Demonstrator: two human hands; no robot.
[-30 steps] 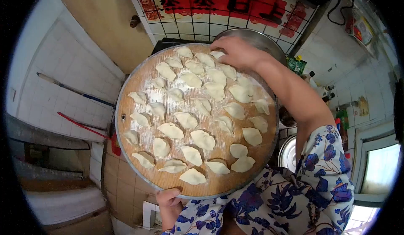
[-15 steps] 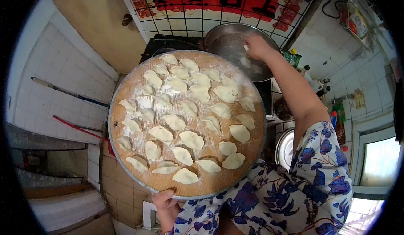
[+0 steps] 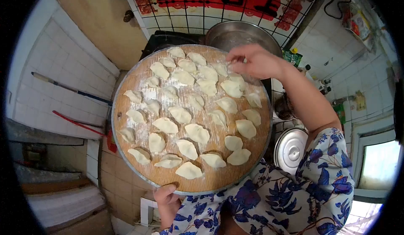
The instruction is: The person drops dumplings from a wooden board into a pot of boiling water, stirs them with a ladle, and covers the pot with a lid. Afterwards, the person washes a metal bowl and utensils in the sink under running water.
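My left hand grips the near rim of a large round wooden board, thumb on top. Several raw, pale dumplings are spread over its floured surface. At the board's far right edge, my right hand hovers with fingers bent and apart, slightly blurred. Its fingertips are close to a dumpling; whether they touch it I cannot tell. Just behind that hand is a wide metal pot with cloudy liquid, partly covered by the hand and board.
The pot stands on a black stove against the tiled wall. A silver lid lies right of the board. Bottles and a green packet line the right wall. A red-handled tool leans at left.
My right hand has come back from over the pot, leftward and toward me, to the board's far right edge. The board has shifted slightly right and away, still in my left hand.
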